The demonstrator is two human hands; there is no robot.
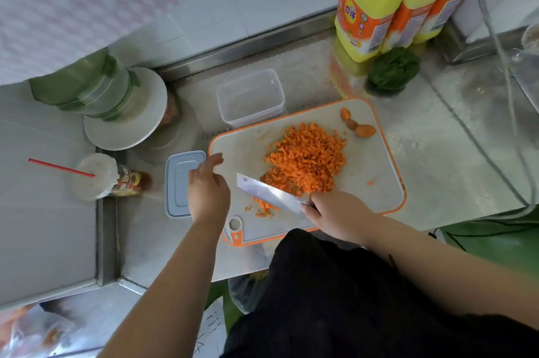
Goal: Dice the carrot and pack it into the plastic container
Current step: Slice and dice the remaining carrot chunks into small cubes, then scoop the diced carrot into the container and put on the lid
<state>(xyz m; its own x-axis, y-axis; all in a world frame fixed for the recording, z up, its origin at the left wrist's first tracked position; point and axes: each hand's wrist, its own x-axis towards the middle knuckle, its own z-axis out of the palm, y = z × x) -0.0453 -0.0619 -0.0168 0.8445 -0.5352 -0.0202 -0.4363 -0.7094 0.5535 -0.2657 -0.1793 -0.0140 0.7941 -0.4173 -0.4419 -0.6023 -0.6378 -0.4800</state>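
Dicing reads as complete, or nearly so. The diced carrot (306, 163) lies heaped at the centre of the board (376, 182), with a small scatter of dice near the board's near-left corner, under the knife (269, 193). Three offcuts (360, 124) sit apart at the board's far-right corner.

My right hand (338, 212) is closed round the knife handle; the blade lies low across the near edge of the heap, tip pointing left. My left hand (208, 188) holds nothing, fingers relaxed and extended, hovering over the board's left edge beside the lid (176, 182).

The container (250, 98) stands uncovered and empty on the desk (455, 159), just beyond the board's far edge.

I judge the step in hand to be gathering the dice for transfer. The next move calls for the container brought alongside the board, the scatter swept into the heap, and the blade used as a scoop with the left hand steadying the load. Spillage onto the desk is the likely fault.
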